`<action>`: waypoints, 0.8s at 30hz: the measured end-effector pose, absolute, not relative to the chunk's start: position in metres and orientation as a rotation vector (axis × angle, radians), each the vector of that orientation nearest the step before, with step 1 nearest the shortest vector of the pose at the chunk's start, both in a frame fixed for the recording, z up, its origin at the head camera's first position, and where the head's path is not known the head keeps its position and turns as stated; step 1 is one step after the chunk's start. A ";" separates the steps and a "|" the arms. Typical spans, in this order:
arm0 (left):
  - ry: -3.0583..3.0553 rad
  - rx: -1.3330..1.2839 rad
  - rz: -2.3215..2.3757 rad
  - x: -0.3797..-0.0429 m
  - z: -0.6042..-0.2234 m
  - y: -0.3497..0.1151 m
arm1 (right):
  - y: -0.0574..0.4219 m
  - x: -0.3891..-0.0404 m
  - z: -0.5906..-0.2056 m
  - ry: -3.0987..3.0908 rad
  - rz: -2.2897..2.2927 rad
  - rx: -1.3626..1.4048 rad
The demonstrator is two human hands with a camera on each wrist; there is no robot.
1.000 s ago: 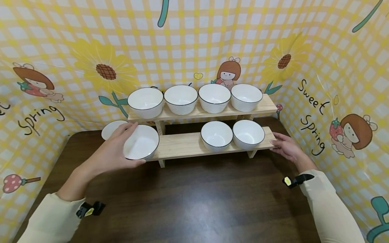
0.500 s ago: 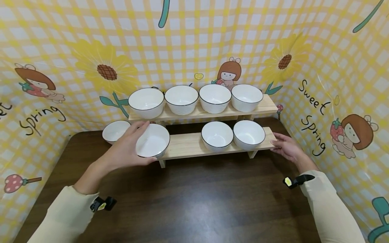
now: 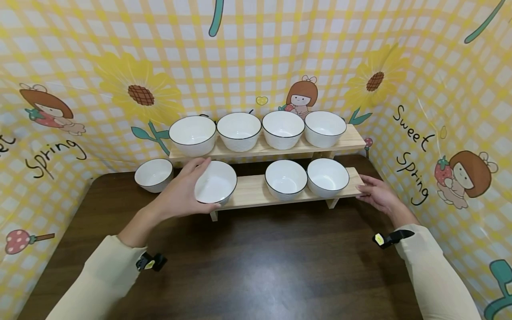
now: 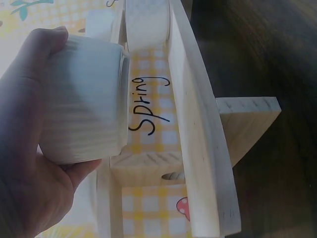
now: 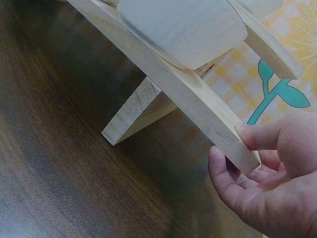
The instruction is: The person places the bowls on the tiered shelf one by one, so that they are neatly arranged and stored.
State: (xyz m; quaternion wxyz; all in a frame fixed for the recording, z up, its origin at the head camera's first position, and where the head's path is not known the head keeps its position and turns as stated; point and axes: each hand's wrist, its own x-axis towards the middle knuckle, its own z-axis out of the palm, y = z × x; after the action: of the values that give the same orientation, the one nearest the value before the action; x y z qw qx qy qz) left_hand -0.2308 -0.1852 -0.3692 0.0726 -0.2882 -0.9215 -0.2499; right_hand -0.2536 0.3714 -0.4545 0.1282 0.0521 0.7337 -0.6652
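My left hand (image 3: 180, 192) grips a white bowl (image 3: 216, 181) with a thin dark rim, fingers and thumb on opposite sides. In the left wrist view this bowl (image 4: 84, 99) is held above the lower shelf, its base apart from the wood. My right hand (image 3: 378, 194) pinches the right end of the wooden lower shelf (image 3: 250, 191); in the right wrist view the thumb lies on top of the board (image 5: 198, 109) and fingers curl underneath. Two more white bowls (image 3: 286, 178) (image 3: 328, 177) stand at the right of that shelf.
Several white bowls (image 3: 238, 131) line the upper shelf (image 3: 262, 149) behind. Another bowl (image 3: 154, 174) stands on the dark table (image 3: 256, 258) left of the rack. A yellow checked cloth (image 3: 248, 53) hangs around the back and sides.
My left hand has moved to the right with the bowl, from the lower shelf's left end inward, uncovering the bowl on the table. My right hand stays at the shelf end.
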 end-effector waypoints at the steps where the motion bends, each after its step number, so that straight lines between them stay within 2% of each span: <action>1: -2.768 -0.862 -0.757 -0.232 -0.370 -0.184 | 0.371 -0.254 -0.454 2.137 -1.931 0.150; 24: -2.813 -0.870 -0.802 -0.249 -0.387 -0.149 | 0.370 -0.254 -0.453 2.150 -1.917 0.153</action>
State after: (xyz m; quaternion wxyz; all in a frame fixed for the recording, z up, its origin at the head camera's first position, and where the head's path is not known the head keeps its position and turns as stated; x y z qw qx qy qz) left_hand -0.2489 -0.1493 -0.3874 0.0447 -0.2848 -0.9209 -0.2624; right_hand -0.2536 0.3704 -0.4528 0.1282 0.0526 0.7393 -0.6590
